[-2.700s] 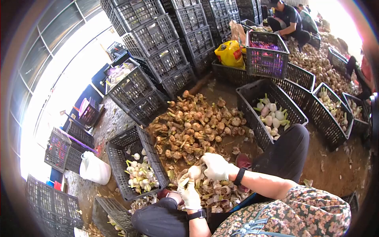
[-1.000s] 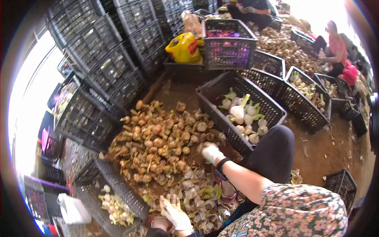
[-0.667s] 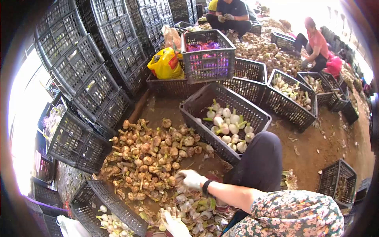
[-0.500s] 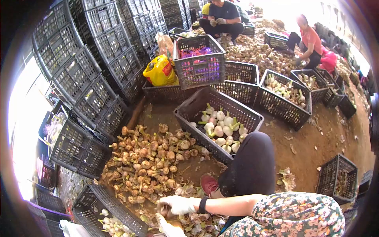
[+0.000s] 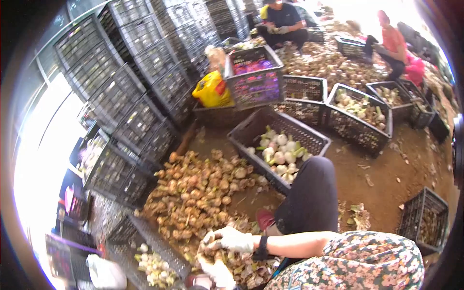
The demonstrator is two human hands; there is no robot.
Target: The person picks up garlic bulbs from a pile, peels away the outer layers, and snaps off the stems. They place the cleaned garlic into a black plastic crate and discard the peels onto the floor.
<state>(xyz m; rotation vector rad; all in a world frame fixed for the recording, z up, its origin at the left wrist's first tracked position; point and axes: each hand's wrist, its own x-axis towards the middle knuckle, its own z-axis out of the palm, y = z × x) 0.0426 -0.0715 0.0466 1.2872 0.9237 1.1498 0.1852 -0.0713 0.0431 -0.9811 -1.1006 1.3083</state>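
My right hand point(image 5: 234, 239), in a white glove with a dark wristband, reaches in from the right at the bottom. Its fingers are curled round a brownish garlic bulb point(image 5: 209, 245), blurred and partly covered by the glove. Just below it my left hand point(image 5: 217, 273), also gloved, is closed against the same bulb from underneath; its fingers are smeared by motion. A heap of unpeeled brown garlic point(image 5: 193, 193) lies on the ground beyond both hands. Loose skins point(image 5: 246, 270) are scattered beneath them.
A black crate point(image 5: 309, 137) with cleaned white garlic stands past my knee. Another crate point(image 5: 181, 263) with garlic sits left of my hands. Stacked crates point(image 5: 116, 92) rise at left. A yellow bag point(image 5: 211, 91) stands farther back. Two people point(image 5: 282, 24) sit at the far garlic heap.
The view has shifted, so the scene appears farther right and is blurrier. Both hands stay together around the garlic bulb. The person in orange at the back has raised their arms from the heap.
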